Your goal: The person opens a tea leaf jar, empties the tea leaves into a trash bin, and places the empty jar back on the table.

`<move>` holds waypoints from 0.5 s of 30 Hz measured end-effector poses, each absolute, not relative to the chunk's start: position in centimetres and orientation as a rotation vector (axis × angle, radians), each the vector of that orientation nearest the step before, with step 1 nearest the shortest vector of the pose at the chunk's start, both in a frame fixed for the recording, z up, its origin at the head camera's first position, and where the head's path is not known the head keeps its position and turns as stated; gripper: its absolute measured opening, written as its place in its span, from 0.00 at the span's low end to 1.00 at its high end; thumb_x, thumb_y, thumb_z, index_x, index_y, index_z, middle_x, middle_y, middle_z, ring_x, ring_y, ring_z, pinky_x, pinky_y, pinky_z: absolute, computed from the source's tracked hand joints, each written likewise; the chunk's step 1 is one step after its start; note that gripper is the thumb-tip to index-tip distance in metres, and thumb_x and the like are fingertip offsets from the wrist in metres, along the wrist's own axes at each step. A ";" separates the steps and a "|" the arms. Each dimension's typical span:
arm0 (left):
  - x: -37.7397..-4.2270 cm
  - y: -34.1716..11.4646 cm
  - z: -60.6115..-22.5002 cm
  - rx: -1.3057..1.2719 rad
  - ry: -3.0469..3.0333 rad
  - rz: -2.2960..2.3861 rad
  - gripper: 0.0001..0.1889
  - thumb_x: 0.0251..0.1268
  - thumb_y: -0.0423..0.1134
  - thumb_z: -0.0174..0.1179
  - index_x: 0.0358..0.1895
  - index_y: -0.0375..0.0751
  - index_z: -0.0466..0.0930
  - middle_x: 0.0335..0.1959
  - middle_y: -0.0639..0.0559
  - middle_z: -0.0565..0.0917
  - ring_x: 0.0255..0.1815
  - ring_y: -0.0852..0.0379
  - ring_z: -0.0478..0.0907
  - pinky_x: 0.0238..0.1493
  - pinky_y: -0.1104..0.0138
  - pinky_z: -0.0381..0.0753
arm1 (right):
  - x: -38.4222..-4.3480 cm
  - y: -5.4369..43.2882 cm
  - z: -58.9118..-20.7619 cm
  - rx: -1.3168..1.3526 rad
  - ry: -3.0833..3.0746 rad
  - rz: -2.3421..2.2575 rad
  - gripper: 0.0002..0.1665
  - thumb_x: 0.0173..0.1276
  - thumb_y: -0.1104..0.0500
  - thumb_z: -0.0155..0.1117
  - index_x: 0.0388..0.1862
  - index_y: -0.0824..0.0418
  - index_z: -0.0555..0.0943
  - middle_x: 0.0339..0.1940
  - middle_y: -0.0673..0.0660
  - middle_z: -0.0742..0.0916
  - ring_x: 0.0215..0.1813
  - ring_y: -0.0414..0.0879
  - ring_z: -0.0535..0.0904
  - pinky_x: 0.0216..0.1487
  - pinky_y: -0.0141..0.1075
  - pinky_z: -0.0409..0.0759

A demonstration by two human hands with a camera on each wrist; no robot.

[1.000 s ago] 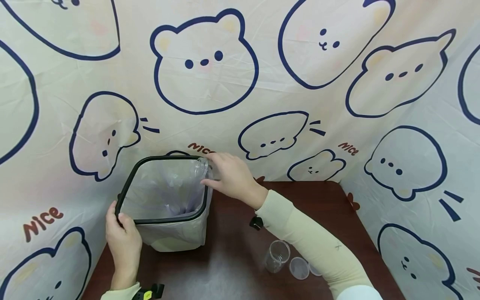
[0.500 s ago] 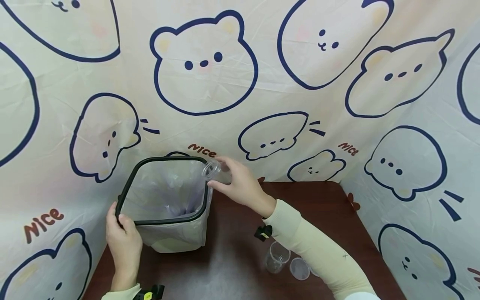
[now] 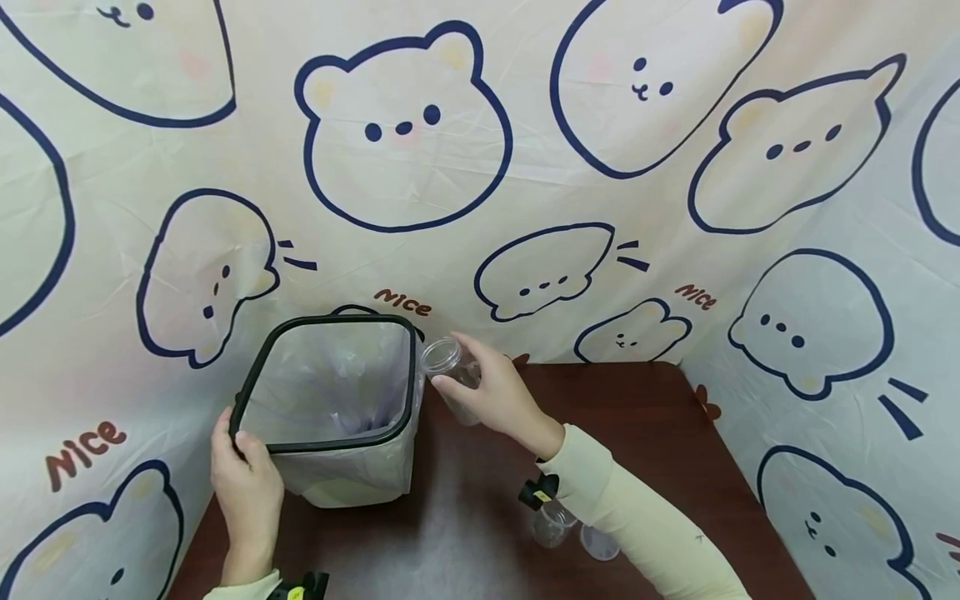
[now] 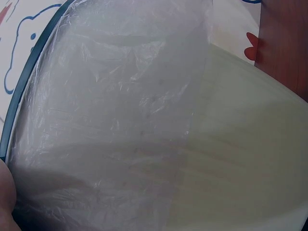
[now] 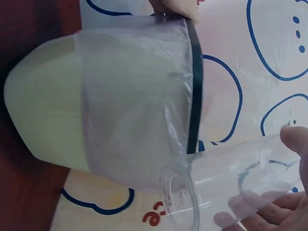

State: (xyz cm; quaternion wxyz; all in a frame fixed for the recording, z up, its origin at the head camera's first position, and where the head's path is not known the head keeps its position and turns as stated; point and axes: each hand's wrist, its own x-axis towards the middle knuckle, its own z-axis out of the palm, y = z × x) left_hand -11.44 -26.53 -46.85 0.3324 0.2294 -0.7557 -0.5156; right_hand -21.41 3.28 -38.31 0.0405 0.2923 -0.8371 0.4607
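Note:
A pale trash can [image 3: 341,483] stands on the table with a thin clear plastic bag [image 3: 352,375] lining it, folded over its outside. A dark green rim ring [image 3: 330,446] runs round its top. My left hand [image 3: 247,487] grips the near left corner of that ring, thumb on top. Just outside the right side of the can, my right hand [image 3: 502,396] holds a clear plastic jar [image 3: 442,358] tilted, with its threaded mouth uncovered. In the right wrist view, fingers and thumb curl round the jar [image 5: 231,178]. Nothing but the bag shows inside the can.
A second clear jar [image 3: 553,529] stands on the dark brown table [image 3: 465,517], partly behind the right wrist strap. Beside it lies a round clear lid [image 3: 600,543]. Cloth with cartoon outlines [image 3: 405,167] hangs behind the table and along both sides.
My right hand has drawn the jar away from the can's far right corner, rightward and toward me, and turned it more upright. The left hand stays on the rim.

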 end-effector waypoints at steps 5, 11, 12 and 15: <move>-11.4 -26.5 -46.9 0.602 -1.979 -1.360 0.28 0.83 0.42 0.34 0.79 0.35 0.56 0.76 0.34 0.64 0.76 0.38 0.60 0.76 0.45 0.54 | -20.8 3.8 -39.6 0.862 -2.515 1.491 0.39 0.70 0.52 0.71 0.75 0.61 0.69 0.67 0.57 0.80 0.64 0.50 0.78 0.61 0.48 0.79; -11.4 -26.5 -46.9 0.596 -1.977 -1.351 0.28 0.82 0.42 0.34 0.78 0.34 0.57 0.75 0.34 0.65 0.76 0.38 0.60 0.75 0.45 0.54 | -20.1 4.1 -40.8 0.839 -2.439 1.569 0.38 0.69 0.55 0.71 0.75 0.59 0.69 0.59 0.55 0.82 0.59 0.47 0.80 0.59 0.48 0.80; -11.4 -26.5 -46.8 0.595 -1.976 -1.352 0.28 0.82 0.42 0.34 0.78 0.34 0.57 0.76 0.34 0.65 0.76 0.38 0.60 0.75 0.45 0.54 | -20.0 4.1 -41.0 0.841 -2.433 1.576 0.38 0.69 0.55 0.72 0.75 0.59 0.69 0.57 0.55 0.82 0.58 0.47 0.79 0.59 0.48 0.80; -11.4 -26.5 -46.9 0.598 -1.975 -1.345 0.28 0.82 0.42 0.34 0.78 0.34 0.57 0.75 0.33 0.65 0.76 0.38 0.60 0.75 0.45 0.54 | -19.7 4.0 -41.5 0.846 -2.424 1.593 0.38 0.68 0.55 0.73 0.74 0.59 0.70 0.54 0.55 0.81 0.57 0.45 0.77 0.59 0.47 0.79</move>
